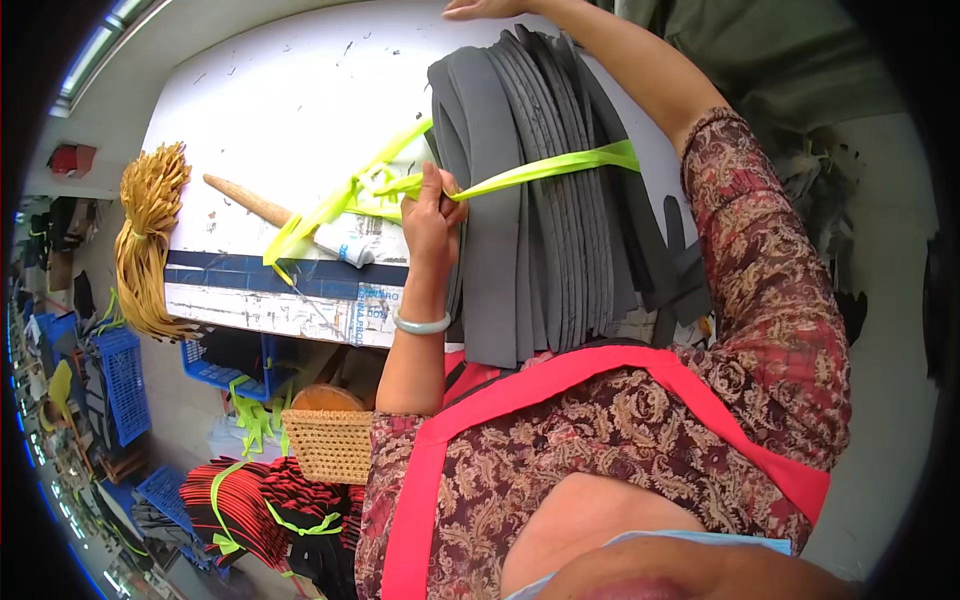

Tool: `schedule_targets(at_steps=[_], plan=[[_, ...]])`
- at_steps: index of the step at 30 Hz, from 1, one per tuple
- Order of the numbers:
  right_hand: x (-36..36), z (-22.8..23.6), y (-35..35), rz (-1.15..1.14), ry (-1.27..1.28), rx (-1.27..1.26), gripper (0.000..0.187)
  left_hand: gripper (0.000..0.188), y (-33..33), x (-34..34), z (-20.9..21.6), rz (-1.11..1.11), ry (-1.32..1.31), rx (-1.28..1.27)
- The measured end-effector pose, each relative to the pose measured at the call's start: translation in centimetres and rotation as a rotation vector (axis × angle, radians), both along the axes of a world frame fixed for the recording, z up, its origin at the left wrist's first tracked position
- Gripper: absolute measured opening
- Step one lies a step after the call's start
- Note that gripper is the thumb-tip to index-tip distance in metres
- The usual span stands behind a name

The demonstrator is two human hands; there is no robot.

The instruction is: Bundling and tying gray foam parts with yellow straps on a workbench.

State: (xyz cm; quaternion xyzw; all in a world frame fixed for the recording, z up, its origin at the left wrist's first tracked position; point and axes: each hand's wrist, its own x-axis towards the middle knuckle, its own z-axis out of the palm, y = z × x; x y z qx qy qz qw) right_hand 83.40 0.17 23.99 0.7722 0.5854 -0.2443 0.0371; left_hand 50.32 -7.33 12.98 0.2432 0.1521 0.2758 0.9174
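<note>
A tall bundle of dark grey flat strips [490, 210] lies on the white tabletop [300, 80] in front of me. A bright yellow-green tie strip [540, 175] runs across the bundle, with its loose loops and ends to the left. My left hand [432, 215], wearing a pale bangle, is closed on the tie strip at the bundle's left side. My right arm reaches past the bundle's right side. At the top edge, my right hand [488, 9] is partly cut off, its visible fingers stretched out over the tabletop beyond the bundle.
A tapered wooden stick [245, 198] lies left, partly under the tie strip, near a white-and-blue piece [345, 248]. Tied golden strips [145, 240] hang over the left table edge. Below are a blue crate [225, 370], a woven seat [325, 445] and red-and-black bundles [240, 510].
</note>
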Motion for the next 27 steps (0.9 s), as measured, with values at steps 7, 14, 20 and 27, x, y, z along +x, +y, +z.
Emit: schedule_targets(at_steps=[7, 14, 20, 27], plan=[[8.3, -2.6, -6.8, -0.494, 0.071, -0.173, 0.071, 0.041, -1.9, -0.5, 1.1, 0.079, 0.06, 0.07], [7.1, -4.2, -13.9, -0.688, 0.686, 0.409, 0.043, 0.037, -1.8, -0.1, 0.8, 0.087, 0.123, 0.06], [4.0, -6.2, -25.2, -0.692, 0.421, 0.722, 0.049, 0.038, -1.4, 0.1, -0.6, 0.096, 0.117, 0.073], [-10.4, -14.6, -40.6, -1.214, 1.301, 0.882, 0.049, 0.04, -2.7, 1.0, -3.1, 0.094, 0.289, 0.287]])
